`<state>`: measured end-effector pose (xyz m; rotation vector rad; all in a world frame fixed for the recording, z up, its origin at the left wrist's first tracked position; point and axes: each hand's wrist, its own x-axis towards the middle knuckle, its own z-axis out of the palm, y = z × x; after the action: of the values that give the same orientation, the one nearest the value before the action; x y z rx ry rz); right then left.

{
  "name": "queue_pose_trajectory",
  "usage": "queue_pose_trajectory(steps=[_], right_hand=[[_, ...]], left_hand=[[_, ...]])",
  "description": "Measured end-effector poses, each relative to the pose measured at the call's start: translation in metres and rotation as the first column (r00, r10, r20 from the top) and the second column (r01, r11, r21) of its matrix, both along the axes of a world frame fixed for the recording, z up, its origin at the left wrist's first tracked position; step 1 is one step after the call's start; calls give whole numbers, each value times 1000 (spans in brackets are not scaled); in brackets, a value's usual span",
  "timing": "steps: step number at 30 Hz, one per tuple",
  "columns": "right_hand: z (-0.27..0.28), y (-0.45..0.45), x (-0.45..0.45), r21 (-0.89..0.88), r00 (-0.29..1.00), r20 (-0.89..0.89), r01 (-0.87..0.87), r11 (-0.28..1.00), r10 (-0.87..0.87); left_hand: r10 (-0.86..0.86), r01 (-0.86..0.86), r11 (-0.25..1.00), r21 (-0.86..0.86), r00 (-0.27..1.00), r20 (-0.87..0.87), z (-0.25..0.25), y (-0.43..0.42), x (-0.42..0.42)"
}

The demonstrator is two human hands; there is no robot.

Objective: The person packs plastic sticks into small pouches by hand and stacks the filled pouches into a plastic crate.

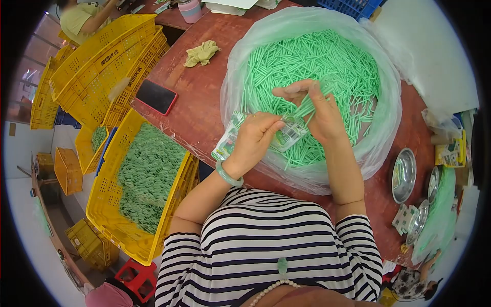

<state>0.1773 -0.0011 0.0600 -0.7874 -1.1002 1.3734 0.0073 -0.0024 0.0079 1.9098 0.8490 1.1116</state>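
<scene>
A wide clear plastic bag (391, 128) lies open on the table in front of me, full of thin light-green sticks (286, 56). Above it, my left hand (253, 135) pinches a printed green-and-white plastic packet (289, 134). Another part of printed packaging (225, 146) shows at the other side of this hand; whether it is the same piece, I cannot tell. My right hand (327, 115) is curled around a small bunch of green sticks (307, 107), whose lower ends meet the packet's mouth. Its fingertips are partly hidden.
The red-brown table (199, 102) carries a phone (156, 97), a yellow cloth (202, 53) and steel bowls (404, 175). To the left, a yellow crate (99, 204) holds many green packets (151, 179). Stacked yellow crates (105, 56) stand behind it. Other people are nearby.
</scene>
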Motion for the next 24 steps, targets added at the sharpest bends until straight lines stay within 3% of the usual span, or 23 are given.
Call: queue_pose_trajectory(steps=[8, 12, 14, 19, 24], right_hand=[[-1, 4, 12, 73, 996, 7, 83, 994, -83], [-3, -5, 5, 57, 994, 106, -12, 998, 6], [-9, -7, 5, 43, 989, 144, -54, 998, 47], [-15, -14, 14, 16, 957, 239, -172, 985, 163], [6, -20, 17, 57, 897, 443, -30, 998, 2]], left_hand=[[-46, 49, 994, -98, 998, 32, -1, 0, 5], [5, 3, 995, -96, 996, 84, -2, -2, 13], [45, -19, 984, -178, 988, 144, -1, -3, 14], [60, -33, 989, -147, 982, 180, 1, -1, 22], [27, -10, 997, -76, 976, 218, 7, 7, 35]])
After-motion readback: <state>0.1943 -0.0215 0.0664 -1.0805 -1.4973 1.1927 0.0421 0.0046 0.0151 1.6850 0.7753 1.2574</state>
